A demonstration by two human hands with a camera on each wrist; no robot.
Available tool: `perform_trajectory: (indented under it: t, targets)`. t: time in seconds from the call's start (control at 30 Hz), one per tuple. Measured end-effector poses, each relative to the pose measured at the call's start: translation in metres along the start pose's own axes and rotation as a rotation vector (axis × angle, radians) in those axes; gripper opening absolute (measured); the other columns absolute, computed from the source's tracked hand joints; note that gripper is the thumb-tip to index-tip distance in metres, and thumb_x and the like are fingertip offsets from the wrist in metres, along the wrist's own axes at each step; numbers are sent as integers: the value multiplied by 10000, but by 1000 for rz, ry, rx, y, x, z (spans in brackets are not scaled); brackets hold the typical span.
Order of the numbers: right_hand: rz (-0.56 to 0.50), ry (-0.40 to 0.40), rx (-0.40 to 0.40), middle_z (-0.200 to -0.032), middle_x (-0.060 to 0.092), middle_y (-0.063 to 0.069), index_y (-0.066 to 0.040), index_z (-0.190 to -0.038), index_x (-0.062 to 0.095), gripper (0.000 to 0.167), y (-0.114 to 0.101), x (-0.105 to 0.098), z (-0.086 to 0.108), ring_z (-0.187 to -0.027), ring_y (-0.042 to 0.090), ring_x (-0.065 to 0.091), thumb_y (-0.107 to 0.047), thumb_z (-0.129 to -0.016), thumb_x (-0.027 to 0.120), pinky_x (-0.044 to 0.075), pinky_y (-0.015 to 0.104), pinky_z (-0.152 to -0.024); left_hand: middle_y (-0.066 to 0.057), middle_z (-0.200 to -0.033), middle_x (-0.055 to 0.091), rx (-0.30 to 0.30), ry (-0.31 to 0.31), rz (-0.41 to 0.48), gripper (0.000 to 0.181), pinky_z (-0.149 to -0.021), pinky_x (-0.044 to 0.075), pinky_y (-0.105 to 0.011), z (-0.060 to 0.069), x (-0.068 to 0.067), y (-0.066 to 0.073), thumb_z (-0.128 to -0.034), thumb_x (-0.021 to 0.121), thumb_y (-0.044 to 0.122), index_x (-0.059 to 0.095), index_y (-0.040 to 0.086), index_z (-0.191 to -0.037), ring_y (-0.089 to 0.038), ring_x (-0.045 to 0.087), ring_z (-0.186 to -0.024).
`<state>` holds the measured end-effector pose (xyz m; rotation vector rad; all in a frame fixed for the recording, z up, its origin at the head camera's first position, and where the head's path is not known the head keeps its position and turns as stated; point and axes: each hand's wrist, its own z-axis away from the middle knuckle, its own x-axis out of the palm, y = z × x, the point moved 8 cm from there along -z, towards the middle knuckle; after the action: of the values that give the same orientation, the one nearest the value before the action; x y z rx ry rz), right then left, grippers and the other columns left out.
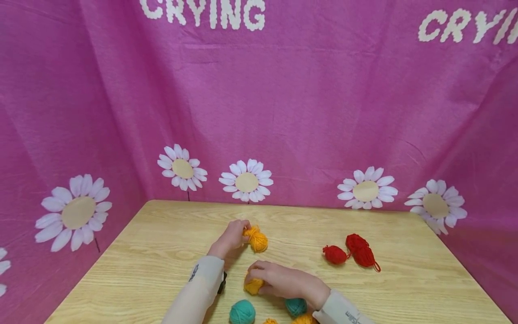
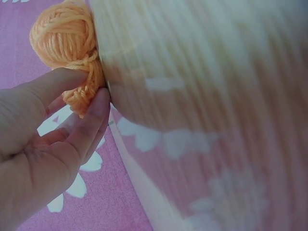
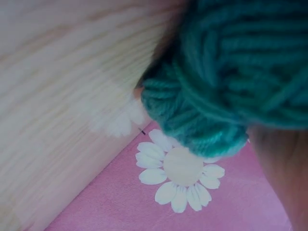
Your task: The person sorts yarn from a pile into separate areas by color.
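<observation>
My left hand (image 1: 232,236) pinches the narrow end of an orange yarn bundle (image 1: 258,240) between thumb and fingers. The left wrist view shows that bundle's rounder part (image 2: 65,36) beyond the fingertips, against the tabletop. Closer to me, my right hand (image 1: 279,278) curls its fingers over a yellow-orange yarn ball (image 1: 253,286), partly covering it. One teal yarn ball (image 1: 242,312) lies in front of the hands; another teal ball (image 1: 296,307) sits under the right wrist. Teal yarn (image 3: 250,67) fills much of the right wrist view and hides most of the hand there.
Two red yarn bundles, a small one (image 1: 335,254) and a longer one (image 1: 361,250), lie on the right of the wooden table (image 1: 170,234). More orange yarn (image 1: 304,319) shows at the bottom edge. A pink cloth (image 1: 299,112) with daisies stands around the table's back and sides.
</observation>
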<state>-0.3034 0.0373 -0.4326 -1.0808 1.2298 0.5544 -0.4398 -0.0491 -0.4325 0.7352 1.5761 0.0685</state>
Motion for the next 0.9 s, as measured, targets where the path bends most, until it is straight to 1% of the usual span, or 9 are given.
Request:
perform_trajectory:
  t: [0.07, 0.23, 0.33, 0.4, 0.63, 0.9]
  targets:
    - [5, 23, -12, -1242, 603, -18, -174, -1219, 608, 299, 0, -2, 0, -1124, 80, 569, -122, -929, 656, 484, 197, -995, -152, -870, 612, 6, 4, 2, 148, -761, 496, -382, 1, -1, 1, -832, 723, -23, 624, 3, -939, -238, 534, -815]
    - [11, 77, -37, -1208, 614, -10, -153, -1213, 608, 292, 4, -10, 1, -1114, 104, 573, -107, -929, 654, 486, 216, -1001, -143, -875, 607, -12, -8, 6, 139, -765, 486, -374, 1, 0, -1, -843, 716, -13, 630, 10, -948, -233, 518, -820]
    - [10, 112, -54, -1202, 619, 8, -131, -1211, 601, 296, 9, -15, 0, -1118, 131, 577, -89, -923, 655, 491, 234, -1004, -137, -863, 599, -9, -8, -1, 138, -757, 482, -369, 0, 0, -2, -841, 717, -13, 627, 12, -943, -229, 507, -808]
    - [-4, 133, -52, -1200, 619, 21, -118, -1206, 595, 300, 13, -18, 0, -1119, 150, 579, -71, -916, 658, 496, 247, -1003, -136, -859, 598, -4, -6, -5, 136, -759, 480, -371, 0, 0, -2, -843, 717, -10, 623, 15, -938, -229, 504, -805]
    - [-70, 166, 31, -1216, 601, 36, -112, -1209, 575, 307, 35, -25, 3, -1133, 170, 571, -53, -917, 649, 509, 275, -983, -143, -866, 616, 12, -2, -11, 133, -778, 489, -396, 0, 0, -2, -838, 719, -17, 622, 13, -925, -236, 518, -808]
    - [-102, 206, 116, -1234, 600, 36, -121, -1211, 587, 311, 52, -30, 4, -1146, 191, 564, -37, -918, 644, 496, 359, -1023, -147, -881, 628, 14, -8, 5, 137, -798, 496, -409, 0, 1, -2, -835, 718, -22, 623, 8, -930, -237, 526, -822]
